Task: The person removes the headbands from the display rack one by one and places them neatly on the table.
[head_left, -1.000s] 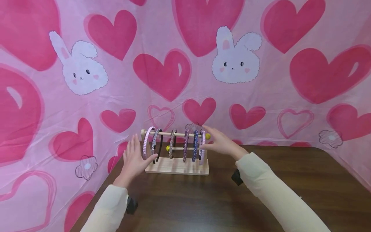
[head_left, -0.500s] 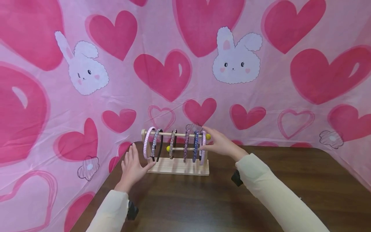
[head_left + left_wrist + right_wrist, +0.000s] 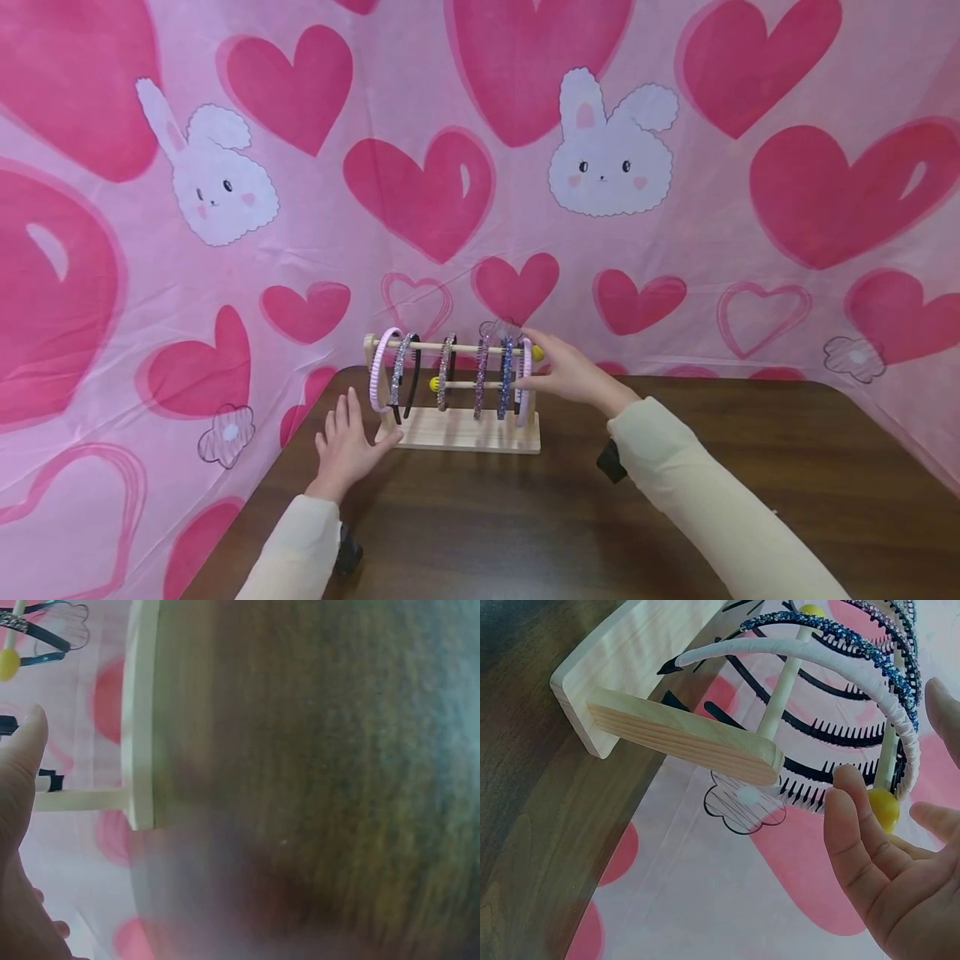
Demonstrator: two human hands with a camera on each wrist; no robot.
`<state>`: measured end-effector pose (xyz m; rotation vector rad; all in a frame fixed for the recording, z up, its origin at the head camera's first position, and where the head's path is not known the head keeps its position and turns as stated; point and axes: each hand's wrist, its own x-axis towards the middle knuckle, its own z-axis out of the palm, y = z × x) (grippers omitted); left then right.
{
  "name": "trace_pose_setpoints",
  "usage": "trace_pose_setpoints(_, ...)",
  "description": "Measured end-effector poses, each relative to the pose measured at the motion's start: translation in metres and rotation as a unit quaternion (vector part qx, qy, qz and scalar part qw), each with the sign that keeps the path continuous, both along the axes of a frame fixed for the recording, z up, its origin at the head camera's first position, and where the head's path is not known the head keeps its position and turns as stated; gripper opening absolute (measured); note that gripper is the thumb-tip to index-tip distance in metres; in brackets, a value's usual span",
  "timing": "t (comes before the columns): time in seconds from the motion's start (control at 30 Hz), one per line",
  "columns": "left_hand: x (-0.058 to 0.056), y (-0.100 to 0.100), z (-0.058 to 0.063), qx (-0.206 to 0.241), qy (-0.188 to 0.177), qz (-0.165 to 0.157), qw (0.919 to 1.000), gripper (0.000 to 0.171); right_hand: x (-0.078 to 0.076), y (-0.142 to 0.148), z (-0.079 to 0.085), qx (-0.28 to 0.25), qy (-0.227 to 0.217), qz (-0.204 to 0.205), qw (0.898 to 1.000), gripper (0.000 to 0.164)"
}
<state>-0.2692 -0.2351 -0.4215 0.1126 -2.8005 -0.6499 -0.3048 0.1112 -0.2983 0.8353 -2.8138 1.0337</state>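
A wooden headband rack (image 3: 468,431) stands on the table with several headbands on its upper rod. At its left end hang a lilac ribbed headband (image 3: 377,375) and a silver glittery headband (image 3: 400,371). Toward the right end hang a purple glittery headband (image 3: 480,385), a blue glittery headband (image 3: 506,379) and another lilac headband (image 3: 526,396). My left hand (image 3: 347,448) spreads beside the base's left corner, holding nothing. My right hand (image 3: 577,375) reaches round the right end; in the right wrist view its loosely bent fingers surround the yellow ball tip (image 3: 883,810) without a visible grip.
A brownish glittery headband (image 3: 446,373) hangs midway along the rack. The lower rod ends in a yellow ball (image 3: 435,384). Behind the dark wooden table (image 3: 525,517) hangs a pink cloth (image 3: 510,229) with hearts and rabbits.
My left hand has drawn back from the left headbands, down toward the near left corner of the base. My right hand and the rack have stayed nearly still.
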Motion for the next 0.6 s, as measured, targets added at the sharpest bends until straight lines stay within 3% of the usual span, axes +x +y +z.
trace_pose_setpoints(0.6, -0.006, 0.002, -0.011, 0.009, -0.052, 0.004, 0.9986, 0.109, 0.000, -0.004, 0.000, -0.007, -0.006, -0.009, 1.000, 0.086)
